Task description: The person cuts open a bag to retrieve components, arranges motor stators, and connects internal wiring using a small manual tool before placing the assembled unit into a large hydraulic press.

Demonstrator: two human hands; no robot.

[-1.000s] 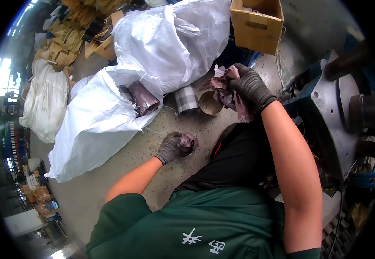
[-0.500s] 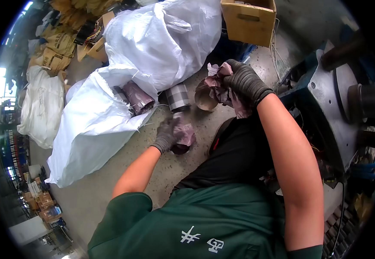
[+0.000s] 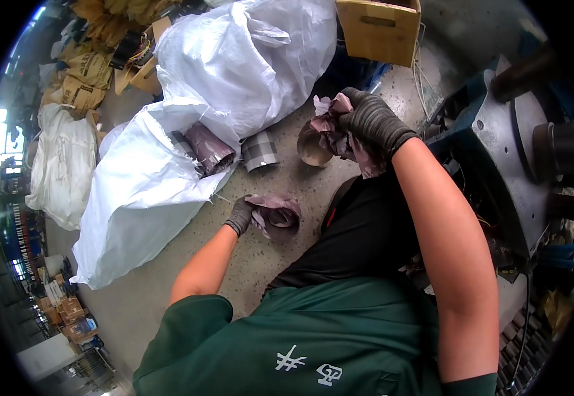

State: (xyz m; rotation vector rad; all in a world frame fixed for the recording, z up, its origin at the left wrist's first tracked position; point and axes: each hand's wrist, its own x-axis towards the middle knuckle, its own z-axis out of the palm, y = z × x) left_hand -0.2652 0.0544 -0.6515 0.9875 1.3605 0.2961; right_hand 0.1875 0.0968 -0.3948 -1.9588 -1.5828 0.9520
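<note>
In a dark grey knitted glove, my left hand (image 3: 239,216) is closed on the edge of a purplish crinkled wrapper (image 3: 277,214), rolled into a loose tube above the floor. My gloved right hand (image 3: 376,122) clutches a crumpled bunch of purplish wrapping paper (image 3: 339,132). Beside that bunch stands a tan-coloured cylinder (image 3: 314,150), partly covered by it. A grey checkered cylinder (image 3: 260,152) rests on the floor at the mouth of a white woven sack (image 3: 148,191). Inside the sack's opening lies a purple-wrapped cylinder (image 3: 209,148), with another grey one half hidden next to it.
Behind the cylinders bulges a large white sack (image 3: 240,66). A wooden box (image 3: 379,30) with a handle slot stands at the top right. Close by my right arm is a heavy metal machine (image 3: 498,158). Further sacks (image 3: 66,165) and cartons line the left side.
My left hand has moved a little left and down, and the purplish wrapper now shows its rolled opening. The checkered cylinder has shifted slightly left. My right hand stays nearly still.
</note>
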